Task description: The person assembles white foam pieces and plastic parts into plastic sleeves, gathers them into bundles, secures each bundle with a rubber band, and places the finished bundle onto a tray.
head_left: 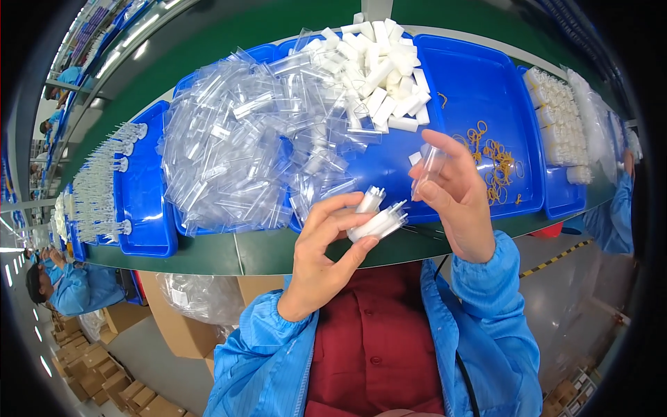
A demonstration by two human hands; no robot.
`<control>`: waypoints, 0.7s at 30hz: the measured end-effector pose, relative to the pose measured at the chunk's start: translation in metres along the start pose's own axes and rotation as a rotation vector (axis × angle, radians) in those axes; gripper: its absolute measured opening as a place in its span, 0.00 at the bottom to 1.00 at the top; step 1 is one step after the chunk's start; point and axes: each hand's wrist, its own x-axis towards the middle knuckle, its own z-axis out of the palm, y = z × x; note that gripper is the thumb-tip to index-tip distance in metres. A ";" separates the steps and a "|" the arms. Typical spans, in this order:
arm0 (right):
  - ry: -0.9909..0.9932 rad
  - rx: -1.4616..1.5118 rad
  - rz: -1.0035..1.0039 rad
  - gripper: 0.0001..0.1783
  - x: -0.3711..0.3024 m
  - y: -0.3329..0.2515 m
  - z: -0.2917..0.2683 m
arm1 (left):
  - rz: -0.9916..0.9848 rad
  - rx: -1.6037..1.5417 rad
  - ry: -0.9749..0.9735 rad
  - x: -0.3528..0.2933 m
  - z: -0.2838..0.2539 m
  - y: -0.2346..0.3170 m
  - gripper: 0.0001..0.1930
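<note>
On that bench (267, 256) over there, sleeves (222, 139) heap ahead-left of the worker (375, 333), cylinders (385, 69) lie beyond the left hand (326, 243) and right hand (462, 198), and bands (494, 151) sit in 1 tray (479, 76) rightward.

Person at the green worktop (267, 254), blue jacket over red shirt. Left hand (332, 236): grips white pronged cylinders (381, 222) between thumb and fingers. Right hand (453, 187): pinches a clear tube (430, 170), held apart from the cylinders. Beyond the hands I observe a large heap of clear plastic tubes (222, 139), adjoining a pile of short white cylinders (379, 69). The blue tray (479, 76) to the right contains scattered yellow rubber bands (495, 163).
</note>
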 end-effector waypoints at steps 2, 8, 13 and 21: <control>-0.013 -0.003 -0.045 0.30 -0.001 0.002 -0.001 | -0.002 -0.007 -0.002 0.000 0.002 0.001 0.13; 0.013 -0.131 -0.067 0.13 0.001 0.012 -0.001 | 0.046 0.005 -0.013 0.001 0.005 0.006 0.14; -0.055 -0.274 0.008 0.13 -0.001 0.013 0.003 | 0.045 -0.010 -0.018 0.001 0.006 0.005 0.14; 0.053 -0.295 -0.286 0.11 -0.008 0.041 0.007 | -0.007 -0.065 0.006 -0.001 0.010 0.005 0.12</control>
